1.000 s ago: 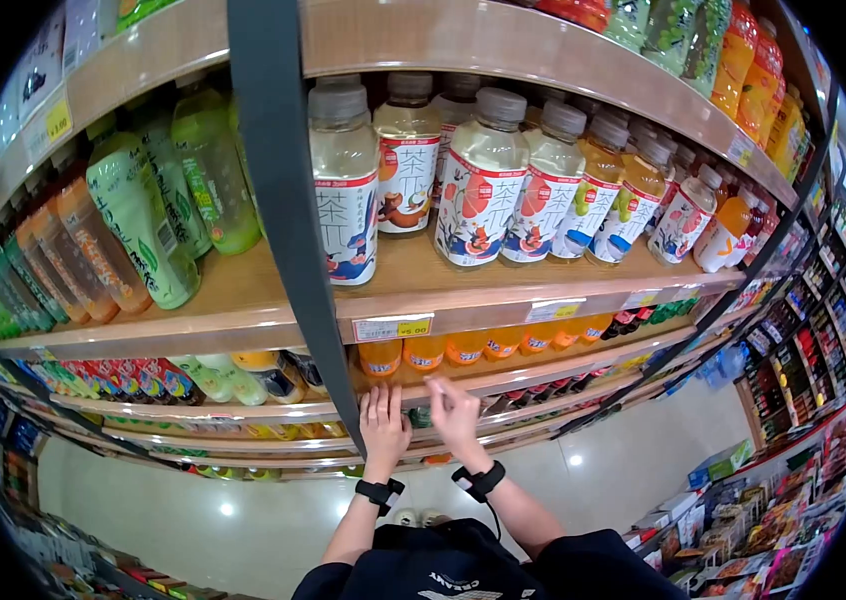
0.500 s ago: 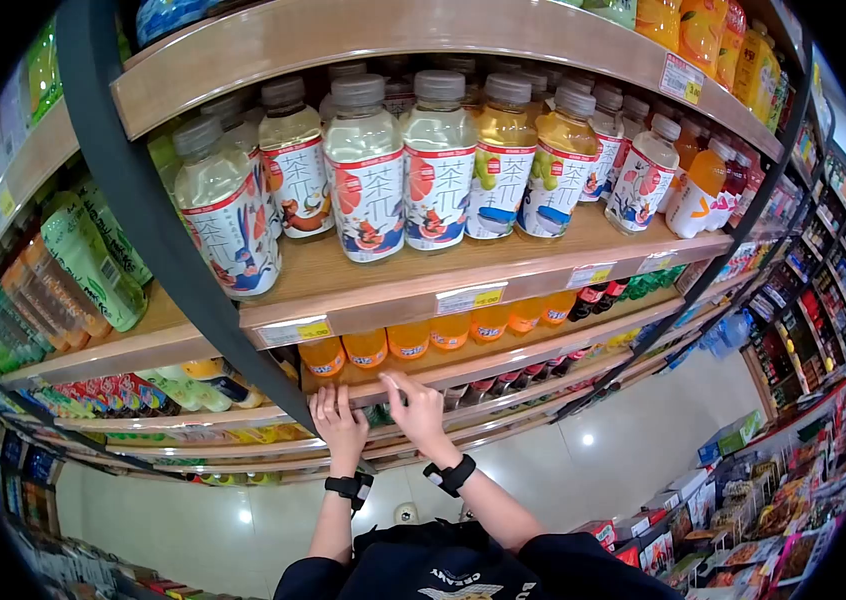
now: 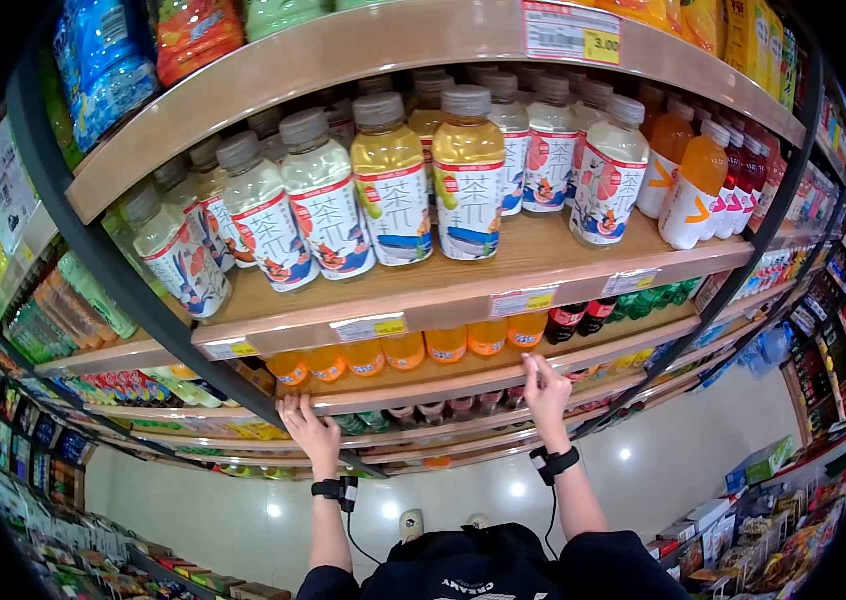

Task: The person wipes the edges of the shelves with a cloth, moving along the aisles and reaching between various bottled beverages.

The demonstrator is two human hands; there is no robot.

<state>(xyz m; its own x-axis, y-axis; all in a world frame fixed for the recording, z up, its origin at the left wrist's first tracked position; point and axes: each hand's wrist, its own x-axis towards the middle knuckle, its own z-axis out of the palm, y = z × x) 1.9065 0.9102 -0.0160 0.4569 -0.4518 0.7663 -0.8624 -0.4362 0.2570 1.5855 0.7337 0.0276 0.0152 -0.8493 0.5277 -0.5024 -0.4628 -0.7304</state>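
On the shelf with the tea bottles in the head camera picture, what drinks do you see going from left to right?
Pale tea bottles with red and blue labels → yellow tea bottles → pale tea bottle with grapefruit label → orange juice bottle → red drink bottles.

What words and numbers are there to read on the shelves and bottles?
"3.00": on the white and yellow price tag at the top shelf's edge.
"茶π": on the white labels of the clear tea bottles.
"CREAMY", seen upside down: on the person's black shirt.
The small yellow price tags on the lower wooden shelf edges: too small to read.
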